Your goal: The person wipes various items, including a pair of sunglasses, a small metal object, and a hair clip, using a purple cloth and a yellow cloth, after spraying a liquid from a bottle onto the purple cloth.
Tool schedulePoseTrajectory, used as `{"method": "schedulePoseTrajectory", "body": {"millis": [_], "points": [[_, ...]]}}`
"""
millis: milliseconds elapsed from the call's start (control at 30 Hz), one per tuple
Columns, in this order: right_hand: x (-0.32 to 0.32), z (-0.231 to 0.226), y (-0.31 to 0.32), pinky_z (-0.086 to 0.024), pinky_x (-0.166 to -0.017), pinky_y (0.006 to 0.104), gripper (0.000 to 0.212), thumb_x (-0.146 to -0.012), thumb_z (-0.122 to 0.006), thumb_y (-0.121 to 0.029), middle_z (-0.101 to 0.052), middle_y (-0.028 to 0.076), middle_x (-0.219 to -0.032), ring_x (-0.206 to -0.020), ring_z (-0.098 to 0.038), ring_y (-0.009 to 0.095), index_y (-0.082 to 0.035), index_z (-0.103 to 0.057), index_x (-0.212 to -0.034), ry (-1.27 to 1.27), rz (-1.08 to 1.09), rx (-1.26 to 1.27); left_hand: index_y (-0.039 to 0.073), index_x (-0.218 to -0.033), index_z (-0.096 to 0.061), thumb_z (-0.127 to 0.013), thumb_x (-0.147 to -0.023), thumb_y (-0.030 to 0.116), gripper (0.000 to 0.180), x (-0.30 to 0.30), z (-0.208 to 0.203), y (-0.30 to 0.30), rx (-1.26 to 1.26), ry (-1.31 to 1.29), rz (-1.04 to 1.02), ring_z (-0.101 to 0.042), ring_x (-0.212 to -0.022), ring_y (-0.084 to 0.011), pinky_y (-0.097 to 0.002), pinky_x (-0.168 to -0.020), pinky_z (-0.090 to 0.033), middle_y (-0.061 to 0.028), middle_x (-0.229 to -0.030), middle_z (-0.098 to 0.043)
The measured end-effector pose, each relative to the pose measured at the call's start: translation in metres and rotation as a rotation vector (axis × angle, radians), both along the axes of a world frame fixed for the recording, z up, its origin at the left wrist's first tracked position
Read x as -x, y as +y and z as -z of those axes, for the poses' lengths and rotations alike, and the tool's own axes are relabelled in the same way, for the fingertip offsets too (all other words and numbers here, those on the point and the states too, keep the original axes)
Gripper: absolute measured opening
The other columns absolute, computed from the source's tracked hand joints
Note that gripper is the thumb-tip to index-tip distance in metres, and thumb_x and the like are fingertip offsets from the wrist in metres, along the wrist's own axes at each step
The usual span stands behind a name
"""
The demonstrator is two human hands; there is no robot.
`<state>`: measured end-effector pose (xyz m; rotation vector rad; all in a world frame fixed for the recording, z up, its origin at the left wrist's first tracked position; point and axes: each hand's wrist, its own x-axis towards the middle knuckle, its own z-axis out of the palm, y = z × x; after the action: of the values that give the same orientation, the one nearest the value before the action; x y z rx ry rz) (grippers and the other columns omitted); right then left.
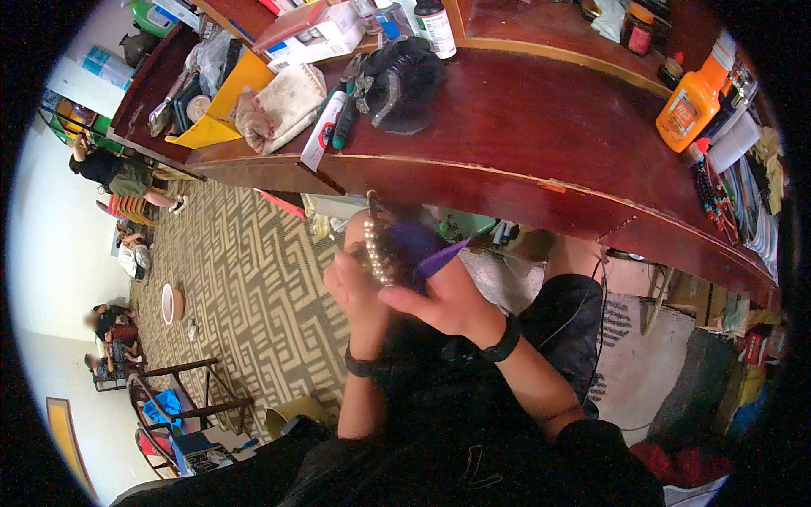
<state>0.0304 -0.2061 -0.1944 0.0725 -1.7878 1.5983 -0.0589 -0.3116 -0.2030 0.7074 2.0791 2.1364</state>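
Observation:
A dark hair piece with a curved row of pearl-like beads (372, 245) and a purple fabric tip (443, 256) is held up in front of the desk edge. Its exact kind is hard to tell because it is smeared by motion. My right hand (452, 306) grips it from the right, thumb against the lower end of the beads, other fingers hidden behind. On the beads' left side, my left hand (345, 286) is closed and blurred; what its fingertips pinch is hidden. A similar black piece with a sparkling band (405, 89) lies on the desk beside dark green-handled pliers (345, 118).
The dark red desk (507, 127) curves across the top. On it are a stained cloth (283, 106), a white tube (324, 131), a yellow box (228, 101), a white bottle (435, 27) and an orange bottle (694, 101). A cable (599, 321) hangs at right. Other people sit far left.

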Motion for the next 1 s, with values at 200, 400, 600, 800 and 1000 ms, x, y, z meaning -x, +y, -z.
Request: {"method": "schedulePoseTrajectory", "body": {"millis": [200, 400, 600, 800, 1000], "points": [[0.0, 0.004, 0.004, -0.041, -0.102, 0.0416, 0.05, -0.095, -0.058, -0.033, -0.059, 0.019, -0.122, -0.116, -0.056, 0.034, -0.002, -0.049, -0.133, -0.051, -0.136, 0.191, 0.003, -0.104, -0.056, -0.038, -0.105, 0.046, 0.047, 0.004, 0.011, -0.005, -0.145, -0.232, 0.047, -0.063, -0.081, -0.0177, -0.0298, -0.069, -0.052, -0.007, -0.091, -0.065], [-0.017, -0.006, 0.016, -0.043, -0.097, 0.0435, 0.03, -0.1, -0.05, -0.025, -0.063, 0.019, -0.116, -0.11, -0.056, 0.038, -0.001, -0.062, -0.113, -0.311, 0.029, 0.201, 0.008, -0.111, -0.057, -0.041, -0.104, 0.036, 0.033, 0.024, 0.064, -0.018, -0.724, -0.63, 0.103, -0.054, -0.064, -0.0107, -0.0226, -0.058, -0.046, -0.0003, -0.082, -0.058], [-0.053, -0.049, 0.031, -0.05, -0.082, 0.0428, 0.033, -0.102, -0.051, -0.029, -0.068, 0.017, -0.101, -0.089, -0.064, 0.036, 0.001, -0.066, -0.104, -0.526, 0.27, -0.087, 0.011, -0.111, -0.05, -0.046, -0.101, 0.012, 0.011, 0.033, 0.072, -0.017, -0.429, -0.402, 0.183, -0.041, -0.071, -0.0094, -0.0251, -0.066, -0.036, 0.0038, -0.089, -0.049], [-0.088, -0.064, 0.035, -0.052, -0.09, 0.031, 0.061, -0.1, -0.054, -0.045, -0.066, 0.008, -0.12, -0.101, -0.065, 0.017, 0.002, -0.048, -0.139, -0.251, -0.205, 0.809, 0.012, -0.127, -0.052, -0.039, -0.105, 0.033, 0.033, 0.044, 0.168, -0.022, -0.873, -1.08, 0.633, -0.054, -0.06, -0.0065, -0.0176, -0.046, -0.038, -0.0005, -0.092, -0.062], [-0.095, -0.08, 0.043, -0.052, -0.093, 0.0352, 0.083, -0.093, -0.063, -0.046, -0.065, 0.01, -0.117, -0.104, -0.065, 0.019, 0.001, -0.029, -0.151, -0.322, -0.313, 0.849, 0.008, -0.13, -0.049, -0.035, -0.103, 0.048, 0.051, 0.009, 0.08, 0.003, 0.377, -0.189, 0.594, -0.048, -0.052, -0.0111, -0.0276, -0.046, -0.039, -0.0004, -0.083, -0.057]]}}
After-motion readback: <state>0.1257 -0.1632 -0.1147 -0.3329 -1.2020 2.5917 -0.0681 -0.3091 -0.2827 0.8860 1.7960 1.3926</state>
